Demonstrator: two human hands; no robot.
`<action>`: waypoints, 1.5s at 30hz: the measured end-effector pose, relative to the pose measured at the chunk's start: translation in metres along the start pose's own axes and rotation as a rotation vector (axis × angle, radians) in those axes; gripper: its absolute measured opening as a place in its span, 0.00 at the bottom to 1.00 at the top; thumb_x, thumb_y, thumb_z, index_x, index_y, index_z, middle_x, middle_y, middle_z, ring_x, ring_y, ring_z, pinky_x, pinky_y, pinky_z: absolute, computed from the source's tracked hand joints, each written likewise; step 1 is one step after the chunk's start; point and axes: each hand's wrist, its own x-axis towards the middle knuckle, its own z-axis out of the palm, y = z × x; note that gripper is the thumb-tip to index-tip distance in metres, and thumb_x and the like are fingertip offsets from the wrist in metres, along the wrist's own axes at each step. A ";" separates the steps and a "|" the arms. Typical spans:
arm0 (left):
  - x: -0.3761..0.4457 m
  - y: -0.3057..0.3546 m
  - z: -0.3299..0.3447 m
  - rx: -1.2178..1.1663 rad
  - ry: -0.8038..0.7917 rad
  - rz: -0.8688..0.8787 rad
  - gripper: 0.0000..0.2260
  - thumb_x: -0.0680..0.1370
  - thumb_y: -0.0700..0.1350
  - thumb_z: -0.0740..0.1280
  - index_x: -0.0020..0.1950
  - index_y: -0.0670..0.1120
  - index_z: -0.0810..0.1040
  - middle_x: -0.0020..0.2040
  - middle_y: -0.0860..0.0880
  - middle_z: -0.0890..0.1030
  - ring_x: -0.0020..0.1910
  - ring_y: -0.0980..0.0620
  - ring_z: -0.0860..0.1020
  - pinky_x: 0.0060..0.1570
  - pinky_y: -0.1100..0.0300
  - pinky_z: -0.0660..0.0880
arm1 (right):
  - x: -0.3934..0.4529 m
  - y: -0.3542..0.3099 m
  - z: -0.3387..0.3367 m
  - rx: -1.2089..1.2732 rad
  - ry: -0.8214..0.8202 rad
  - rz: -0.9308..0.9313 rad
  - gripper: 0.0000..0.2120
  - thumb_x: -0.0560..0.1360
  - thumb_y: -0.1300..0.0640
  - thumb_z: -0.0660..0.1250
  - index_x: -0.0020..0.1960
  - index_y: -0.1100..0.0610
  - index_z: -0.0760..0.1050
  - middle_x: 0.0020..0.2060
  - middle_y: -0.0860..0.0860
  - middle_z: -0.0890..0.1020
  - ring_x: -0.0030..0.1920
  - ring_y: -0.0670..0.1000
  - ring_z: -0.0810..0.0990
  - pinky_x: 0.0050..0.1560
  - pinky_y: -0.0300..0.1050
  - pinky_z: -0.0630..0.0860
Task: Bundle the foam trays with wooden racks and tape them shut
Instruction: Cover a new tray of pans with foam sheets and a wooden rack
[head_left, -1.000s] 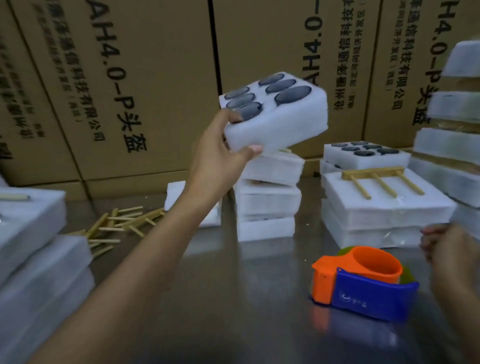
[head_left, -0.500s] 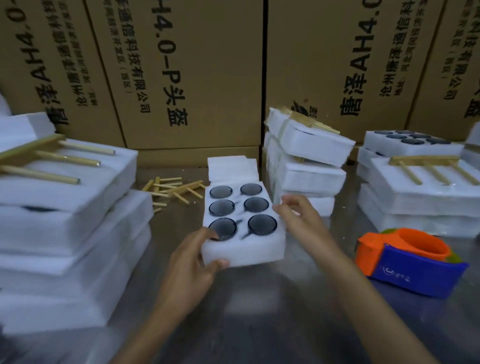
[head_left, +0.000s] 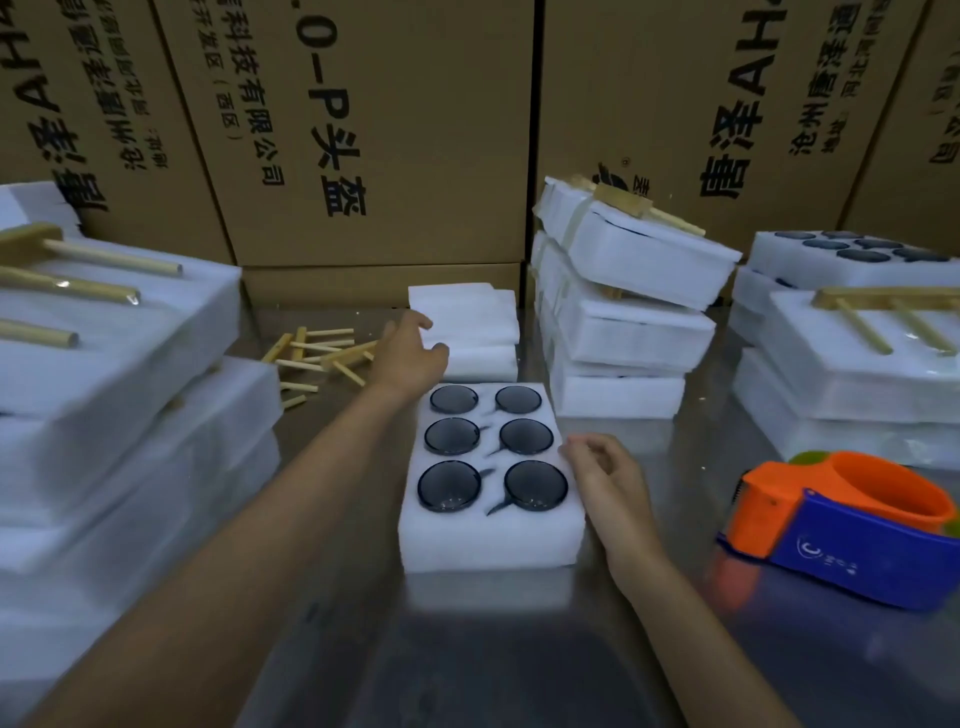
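While the foam tray (head_left: 491, 480) is sitting flat on the surface (head_left: 467, 649), cups up | left hand (head_left: 410, 353) is reaching, fingers open, touching the foam sheets (head_left: 467, 332), probably for a cover | right hand (head_left: 605, 473) is loosely curled, holding nothing, steadying the tray edge | tape dispenser (head_left: 852, 525) is waiting nearby

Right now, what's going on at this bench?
A person is packing foam trays. A six-lens tray lies flat on the metal table. The left hand reaches for the plain foam sheets behind it; the right hand rests at the tray's right edge. The tape dispenser sits untouched.
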 end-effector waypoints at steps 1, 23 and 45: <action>0.017 0.001 0.008 0.086 -0.009 0.027 0.20 0.77 0.40 0.64 0.69 0.42 0.68 0.69 0.41 0.67 0.59 0.43 0.73 0.59 0.55 0.70 | 0.001 0.003 -0.001 -0.002 0.015 -0.032 0.03 0.77 0.58 0.66 0.48 0.52 0.79 0.42 0.50 0.85 0.46 0.50 0.84 0.45 0.42 0.79; -0.062 -0.009 -0.021 0.096 0.355 0.494 0.06 0.77 0.35 0.67 0.49 0.42 0.83 0.47 0.49 0.82 0.45 0.52 0.79 0.47 0.61 0.75 | 0.012 0.007 -0.007 0.002 0.007 -0.081 0.13 0.79 0.61 0.58 0.41 0.54 0.79 0.34 0.49 0.84 0.35 0.47 0.82 0.33 0.39 0.79; -0.134 -0.023 -0.022 -0.577 -0.395 -0.215 0.32 0.73 0.49 0.73 0.72 0.64 0.63 0.61 0.65 0.74 0.56 0.62 0.77 0.49 0.62 0.75 | -0.004 -0.006 -0.013 0.042 -0.266 -0.138 0.15 0.78 0.57 0.65 0.59 0.39 0.80 0.57 0.38 0.81 0.57 0.38 0.78 0.53 0.36 0.75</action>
